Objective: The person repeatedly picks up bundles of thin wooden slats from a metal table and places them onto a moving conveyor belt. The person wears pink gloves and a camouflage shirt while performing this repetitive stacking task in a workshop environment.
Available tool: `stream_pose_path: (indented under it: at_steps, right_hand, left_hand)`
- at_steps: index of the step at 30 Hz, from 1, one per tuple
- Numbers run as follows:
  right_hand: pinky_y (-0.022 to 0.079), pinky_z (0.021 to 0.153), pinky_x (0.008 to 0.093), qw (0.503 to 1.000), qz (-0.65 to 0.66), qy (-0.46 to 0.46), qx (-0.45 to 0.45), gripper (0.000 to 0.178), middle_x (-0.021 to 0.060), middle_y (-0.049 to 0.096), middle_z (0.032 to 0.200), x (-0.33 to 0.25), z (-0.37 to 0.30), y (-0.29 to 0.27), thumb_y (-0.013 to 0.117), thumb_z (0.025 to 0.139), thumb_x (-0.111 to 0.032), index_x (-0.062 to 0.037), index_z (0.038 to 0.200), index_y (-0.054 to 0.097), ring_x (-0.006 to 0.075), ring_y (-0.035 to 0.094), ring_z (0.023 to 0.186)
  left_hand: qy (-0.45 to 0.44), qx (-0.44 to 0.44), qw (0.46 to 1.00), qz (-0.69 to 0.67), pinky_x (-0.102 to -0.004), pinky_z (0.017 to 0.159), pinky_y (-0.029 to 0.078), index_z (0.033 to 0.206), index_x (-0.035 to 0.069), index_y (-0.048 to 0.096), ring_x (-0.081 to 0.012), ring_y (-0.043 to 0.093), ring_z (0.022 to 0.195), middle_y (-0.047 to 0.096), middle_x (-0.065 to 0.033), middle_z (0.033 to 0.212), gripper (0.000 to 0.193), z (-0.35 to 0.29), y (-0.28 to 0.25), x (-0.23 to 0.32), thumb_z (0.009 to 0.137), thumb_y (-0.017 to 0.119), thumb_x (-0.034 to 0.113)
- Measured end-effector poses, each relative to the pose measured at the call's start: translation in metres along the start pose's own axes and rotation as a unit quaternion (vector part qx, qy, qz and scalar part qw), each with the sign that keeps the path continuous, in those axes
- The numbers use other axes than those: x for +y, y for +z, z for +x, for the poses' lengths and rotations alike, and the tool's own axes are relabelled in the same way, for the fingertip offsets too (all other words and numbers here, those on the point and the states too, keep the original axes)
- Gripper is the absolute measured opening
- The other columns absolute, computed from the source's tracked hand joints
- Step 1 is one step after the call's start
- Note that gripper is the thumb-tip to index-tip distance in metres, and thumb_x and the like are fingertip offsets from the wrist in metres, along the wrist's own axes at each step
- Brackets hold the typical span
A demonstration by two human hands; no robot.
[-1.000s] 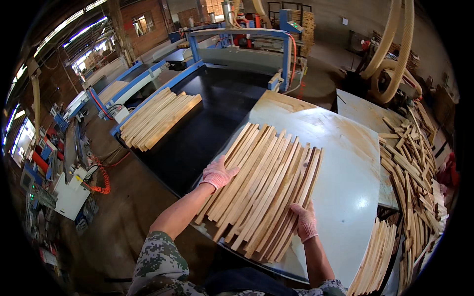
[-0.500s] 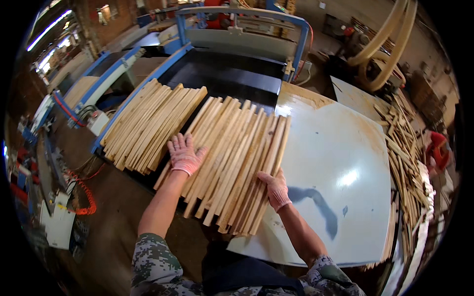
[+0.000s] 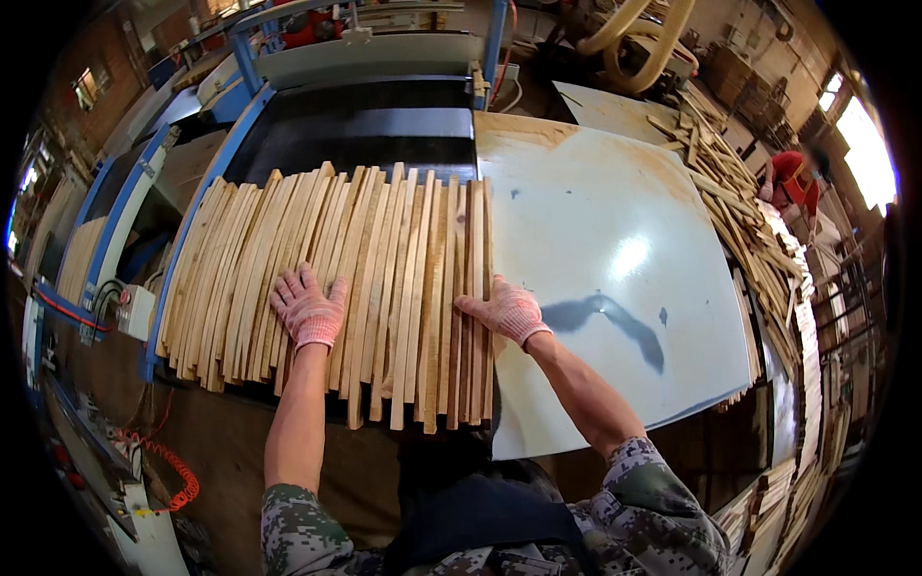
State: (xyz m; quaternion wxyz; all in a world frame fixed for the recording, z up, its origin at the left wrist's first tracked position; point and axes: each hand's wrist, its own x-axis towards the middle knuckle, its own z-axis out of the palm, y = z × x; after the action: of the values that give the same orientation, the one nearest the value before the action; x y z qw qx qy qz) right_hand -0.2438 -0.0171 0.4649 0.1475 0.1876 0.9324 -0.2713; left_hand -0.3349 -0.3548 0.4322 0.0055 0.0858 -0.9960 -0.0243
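Note:
Side by side across the front of a black machine bed (image 3: 365, 125) lies a row of wooden strips (image 3: 384, 259), with uneven ends toward me. My left hand (image 3: 309, 305), in a pinkish knit glove, rests flat on the middle of the row with its fingers spread. At the row's right edge is my right hand (image 3: 504, 309), gloved the same way. Its thumb lies over the outermost strips and its palm is against their side, beside the pale smooth board (image 3: 615, 221). The fingers of that hand are extended, not wrapped round a strip.
A blue-framed machine gantry (image 3: 370, 62) spans the far end of the bed. Loose wood offcuts (image 3: 730, 192) are heaped beyond the board on the right. A person in red (image 3: 797, 182) bends over at the far right. An orange coiled hose (image 3: 173, 470) hangs at lower left.
The right group of strips has moved left with my hands and closed the gap to the left group. The view has turned right, bringing the person in red further into sight.

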Motion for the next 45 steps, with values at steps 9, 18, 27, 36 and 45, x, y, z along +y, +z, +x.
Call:
stream_pose_path:
  at_steps: [9, 18, 27, 36, 45]
  right_hand:
    - [0.058, 0.092, 0.0495, 0.997, 0.061, -0.040, 0.001, 0.073, 0.0251, 0.077, 0.109, 0.021, 0.014, -0.007, 0.061, 0.096, -0.066, 0.0018, 0.120, 0.073, 0.0403, 0.075, 0.103]
    - [0.057, 0.094, 0.0480, 0.952, 0.304, 0.016, -0.013, 0.056, 0.0247, 0.078, 0.102, 0.056, 0.003, -0.014, 0.056, 0.100, -0.049, 0.0024, 0.110, 0.075, 0.0390, 0.076, 0.098]
    - [0.058, 0.094, 0.0510, 0.997, -0.012, 0.054, 0.060, 0.053, 0.0240, 0.078, 0.104, 0.109, -0.017, -0.059, 0.057, 0.099, -0.047, -0.0006, 0.120, 0.073, 0.0418, 0.075, 0.103]
    - [0.055, 0.094, 0.0478, 0.988, 0.084, -0.016, 0.125, 0.056, 0.0195, 0.072, 0.119, 0.028, -0.029, -0.015, 0.073, 0.098, -0.044, -0.0006, 0.132, 0.062, 0.0329, 0.068, 0.116]
    - [0.056, 0.074, 0.0337, 0.913, 0.401, 0.047, 0.053, 0.044, -0.0006, 0.073, 0.096, 0.021, -0.010, 0.047, 0.075, 0.100, -0.028, -0.0024, 0.135, 0.072, 0.0128, 0.066, 0.082]
  left_hand:
    - [-0.006, -0.048, 0.999, 0.022, -0.0579, 0.132, 0.006, 0.172, 0.007, 0.018, -0.0435, 0.012, 0.164, 0.016, -0.0258, 0.177, 0.094, 0.002, -0.005, 0.007, 0.105, 0.038, 0.071]
    - [0.026, 0.007, 0.998, -0.060, -0.0503, 0.133, 0.015, 0.167, 0.005, 0.034, -0.0411, 0.022, 0.162, 0.027, -0.0265, 0.173, 0.087, -0.021, 0.013, -0.063, 0.106, 0.048, 0.065]
    - [-0.113, 0.065, 0.991, -0.032, -0.0493, 0.132, 0.020, 0.165, 0.004, 0.037, -0.0383, 0.026, 0.161, 0.031, -0.0228, 0.174, 0.085, 0.000, -0.013, -0.240, 0.104, 0.058, 0.058]
    - [-0.173, 0.119, 0.977, 0.031, -0.0520, 0.131, 0.019, 0.172, 0.013, 0.022, -0.0360, 0.024, 0.162, 0.025, -0.0186, 0.177, 0.095, 0.058, -0.066, -0.351, 0.101, 0.059, 0.064]
    - [-0.233, 0.058, 0.969, 0.048, -0.0505, 0.133, 0.016, 0.174, 0.017, 0.013, -0.0353, 0.017, 0.165, 0.016, -0.0159, 0.180, 0.099, 0.106, -0.119, -0.413, 0.101, 0.060, 0.064]
